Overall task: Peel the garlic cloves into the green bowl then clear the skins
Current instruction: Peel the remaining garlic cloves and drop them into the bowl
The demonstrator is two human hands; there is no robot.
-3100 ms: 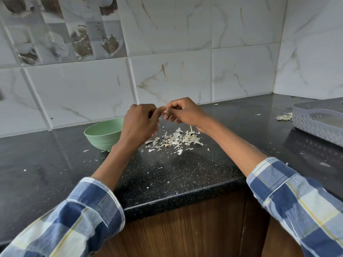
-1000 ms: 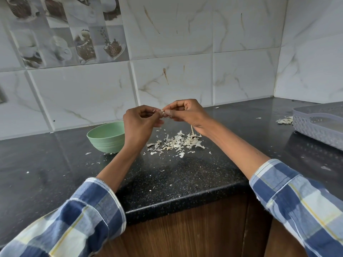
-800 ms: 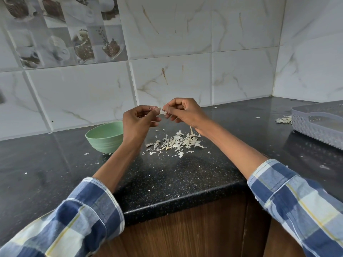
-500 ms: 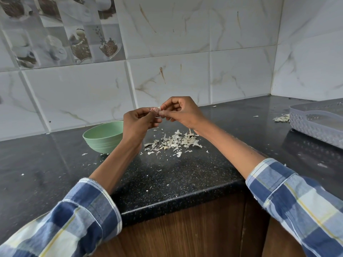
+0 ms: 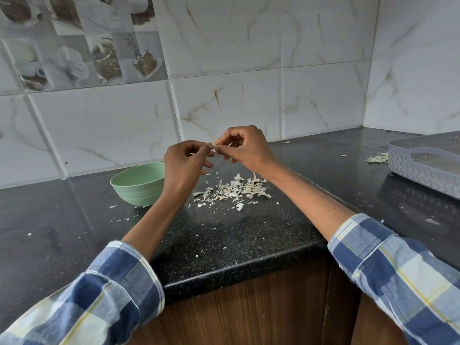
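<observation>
L hand [image 5: 183, 161] + R hand [image 5: 245, 148]: both pinch garlic clove [image 5: 213, 146], held above table [image 5: 224, 230] | skins [image 5: 232, 190] piled below | green bowl [image 5: 138, 186] just left of L wrist

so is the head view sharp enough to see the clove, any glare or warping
Head view: even soft light, faint sheen on the black countertop, no harsh glare; tile lines bow from the wide lens; the garlic clove pinched between left hand and right hand is tiny and soft.

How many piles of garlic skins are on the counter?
2: the main pile sits below the hands, right of the green bowl; a smaller pile lies beside the grey basket, which may hide more.
</observation>
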